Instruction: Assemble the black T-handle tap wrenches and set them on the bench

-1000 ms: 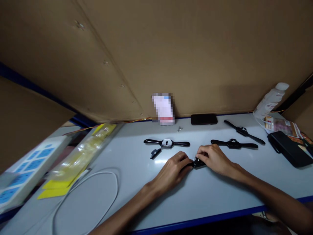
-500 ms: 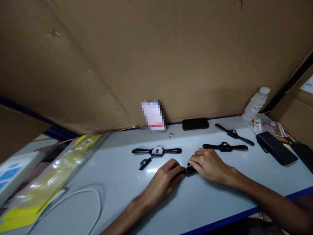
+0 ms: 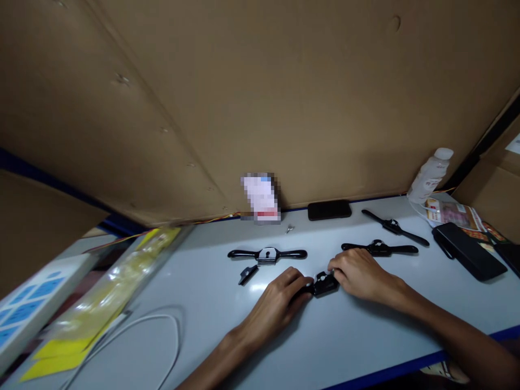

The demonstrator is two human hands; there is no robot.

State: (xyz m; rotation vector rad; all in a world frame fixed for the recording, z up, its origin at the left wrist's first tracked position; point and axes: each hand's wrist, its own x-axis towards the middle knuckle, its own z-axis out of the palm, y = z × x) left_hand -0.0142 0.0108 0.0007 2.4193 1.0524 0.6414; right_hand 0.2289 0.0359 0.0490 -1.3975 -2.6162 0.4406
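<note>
Both my hands meet over a black spokeshave (image 3: 324, 283) lying on the pale table (image 3: 203, 287). My left hand (image 3: 280, 301) wraps its fingers round the tool's left handle. My right hand (image 3: 355, 273) covers the right handle, fingers curled at the tool's middle. Only the centre body shows between the hands. A second black spokeshave (image 3: 267, 254) lies just beyond my left hand, with a small loose black part (image 3: 247, 274) beside it. Two more spokeshaves (image 3: 379, 248) (image 3: 395, 227) lie beyond my right hand.
A cardboard wall (image 3: 260, 97) closes the back. Along it stand a black phone (image 3: 329, 210), a small metal screw (image 3: 290, 229) and a white bottle (image 3: 430, 173). A black case (image 3: 467, 250) lies right; yellow plastic packets (image 3: 109, 292), a white cable (image 3: 134, 336) and a blue-white box (image 3: 28, 303) left.
The view shifted a little as my head moved. My hands stay on the same spokeshave; more of its middle body shows between them now.
</note>
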